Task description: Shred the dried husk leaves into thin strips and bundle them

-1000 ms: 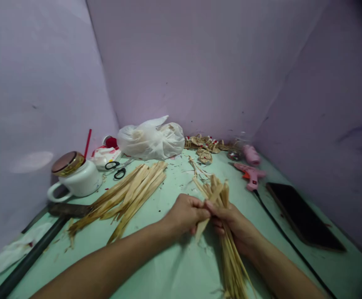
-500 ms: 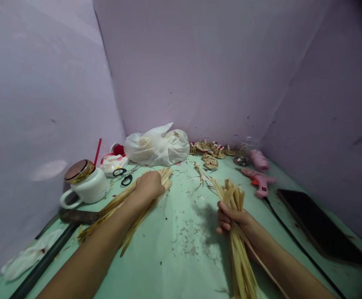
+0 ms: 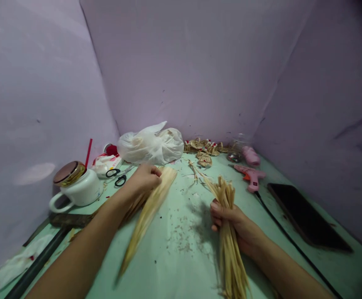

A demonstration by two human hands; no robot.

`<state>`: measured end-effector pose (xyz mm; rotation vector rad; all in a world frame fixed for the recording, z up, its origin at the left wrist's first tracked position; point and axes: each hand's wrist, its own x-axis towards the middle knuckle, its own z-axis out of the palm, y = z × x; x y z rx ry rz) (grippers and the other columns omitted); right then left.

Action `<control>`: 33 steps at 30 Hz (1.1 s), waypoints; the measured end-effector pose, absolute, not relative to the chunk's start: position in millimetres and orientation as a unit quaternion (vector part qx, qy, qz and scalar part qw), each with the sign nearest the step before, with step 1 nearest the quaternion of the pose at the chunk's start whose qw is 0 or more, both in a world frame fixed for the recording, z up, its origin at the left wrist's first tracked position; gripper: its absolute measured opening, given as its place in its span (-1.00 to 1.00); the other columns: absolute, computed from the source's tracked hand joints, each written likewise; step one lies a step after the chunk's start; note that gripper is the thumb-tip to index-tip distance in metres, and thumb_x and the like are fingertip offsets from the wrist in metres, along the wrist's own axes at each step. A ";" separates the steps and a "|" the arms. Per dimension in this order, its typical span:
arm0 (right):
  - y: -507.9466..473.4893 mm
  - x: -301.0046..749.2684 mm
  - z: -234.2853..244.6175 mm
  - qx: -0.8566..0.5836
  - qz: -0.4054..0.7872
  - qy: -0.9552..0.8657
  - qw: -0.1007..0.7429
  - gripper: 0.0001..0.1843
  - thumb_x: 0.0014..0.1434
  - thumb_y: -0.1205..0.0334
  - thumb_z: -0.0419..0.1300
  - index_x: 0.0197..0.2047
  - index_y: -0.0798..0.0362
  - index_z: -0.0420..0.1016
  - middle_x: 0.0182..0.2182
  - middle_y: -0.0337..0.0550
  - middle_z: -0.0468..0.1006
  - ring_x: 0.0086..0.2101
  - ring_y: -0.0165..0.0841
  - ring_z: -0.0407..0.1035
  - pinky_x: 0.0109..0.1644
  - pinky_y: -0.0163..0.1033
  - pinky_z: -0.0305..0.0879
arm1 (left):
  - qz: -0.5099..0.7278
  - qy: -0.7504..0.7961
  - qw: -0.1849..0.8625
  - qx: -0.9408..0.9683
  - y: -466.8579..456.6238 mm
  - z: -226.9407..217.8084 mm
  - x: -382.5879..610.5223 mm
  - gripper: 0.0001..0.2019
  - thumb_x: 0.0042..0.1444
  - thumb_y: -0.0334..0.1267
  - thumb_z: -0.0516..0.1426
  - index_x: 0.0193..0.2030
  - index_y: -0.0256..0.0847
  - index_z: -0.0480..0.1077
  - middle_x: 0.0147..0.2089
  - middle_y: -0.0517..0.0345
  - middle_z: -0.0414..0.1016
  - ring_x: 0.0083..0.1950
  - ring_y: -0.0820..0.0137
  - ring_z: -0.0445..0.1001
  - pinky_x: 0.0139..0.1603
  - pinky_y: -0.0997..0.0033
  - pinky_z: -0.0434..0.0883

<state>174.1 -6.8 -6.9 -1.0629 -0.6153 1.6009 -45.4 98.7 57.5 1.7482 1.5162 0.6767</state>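
My right hand (image 3: 229,220) is closed round a bundle of thin dried straw strips (image 3: 229,249), held upright-tilted over the pale green table (image 3: 181,257). My left hand (image 3: 143,177) is closed on the far end of a second, larger pile of straw strips (image 3: 150,207) at the left centre. That pile is motion-blurred and its near end lifts off the table. The two hands are apart, with scattered straw crumbs on the table between them.
A white mug with a gold lid (image 3: 75,185) stands at left, black-handled scissors (image 3: 117,176) beside it. A white plastic bag (image 3: 151,143) and small woven straw pieces (image 3: 204,149) lie at the back. A pink glue gun (image 3: 249,176) and a dark phone (image 3: 305,218) are at right.
My left hand left the right-hand bundle, reached to the left pile and closed on it. That pile now swings toward the centre. My right hand kept its bundle.
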 end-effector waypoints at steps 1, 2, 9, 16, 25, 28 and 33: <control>-6.7 173.5 -7.1 -0.450 0.666 -0.250 0.539 -0.59 -0.29 0.19 0.43 -0.49 0.08 0.25 -0.65 -0.39 0.29 -0.62 -0.54 0.21 -0.56 -0.40 0.32 | 0.274 0.571 0.421 0.649 92.7 59.9 -38.9 -0.91 -0.34 -0.44 0.10 -0.58 -0.22 0.31 -0.70 0.26 0.22 -0.64 0.47 0.20 -0.60 0.49 0.06; -6.7 172.7 -7.1 -0.455 0.663 -0.241 0.544 -0.56 -0.32 0.19 0.44 -0.47 0.08 0.26 -0.60 -0.34 0.37 -0.57 -0.51 0.29 -0.51 -0.38 0.36 | 0.277 0.556 0.477 0.621 85.9 60.5 -31.0 -0.90 -0.33 -0.42 0.11 -0.57 -0.21 0.29 -0.72 0.30 0.19 -0.68 0.51 0.17 -0.64 0.51 0.03; -8.6 165.0 -2.5 -0.441 0.664 -0.252 0.549 -0.52 -0.38 0.24 0.45 -0.50 0.06 0.19 -0.54 -0.27 0.46 -0.47 -0.35 0.44 -0.36 -0.26 0.39 | 0.246 0.487 0.646 0.534 46.8 28.1 22.6 -0.86 -0.33 -0.38 0.13 -0.53 -0.22 0.24 -0.77 0.34 0.20 -0.75 0.56 0.15 -0.76 0.61 0.04; -4.3 170.1 -6.7 -0.507 0.613 -0.237 0.557 -0.47 -0.42 0.32 0.40 -0.53 0.02 0.06 -0.73 -0.46 0.26 -0.69 -0.51 0.21 -0.58 -0.38 0.17 | 0.297 0.498 0.644 0.499 55.4 9.0 22.9 -0.89 -0.37 -0.44 0.09 -0.60 -0.24 0.24 -0.77 0.33 0.20 -0.76 0.57 0.16 -0.78 0.62 0.01; -7.7 166.2 -9.3 -0.523 0.573 -0.317 0.546 -0.57 -0.37 0.26 0.37 -0.53 0.04 0.15 -0.70 -0.41 0.27 -0.64 -0.49 0.19 -0.53 -0.34 0.13 | 0.311 0.374 0.800 0.351 29.6 6.7 35.8 -0.68 -0.41 -0.38 0.24 -0.38 -0.34 0.42 -0.49 0.09 0.48 -0.52 0.41 0.42 -0.41 0.39 0.39; -7.9 164.8 -9.6 -0.543 0.564 -0.331 0.527 -0.57 -0.38 0.26 0.36 -0.56 0.03 0.12 -0.73 -0.42 0.24 -0.66 -0.50 0.16 -0.56 -0.35 0.10 | 0.319 0.356 0.818 0.322 19.5 5.5 40.6 -0.62 -0.48 -0.42 0.27 -0.36 -0.39 0.45 -0.51 0.06 0.49 -0.51 0.36 0.43 -0.35 0.33 0.39; -6.0 165.7 -11.9 -0.573 0.553 -0.335 0.503 -0.58 -0.37 0.26 0.36 -0.58 0.02 0.12 -0.77 -0.41 0.24 -0.70 -0.50 0.13 -0.61 -0.36 0.05 | 0.336 0.398 0.779 0.349 19.8 3.3 40.0 -0.71 -0.48 -0.38 0.27 -0.46 -0.38 0.45 -0.59 0.09 0.45 -0.58 0.36 0.39 -0.44 0.33 0.36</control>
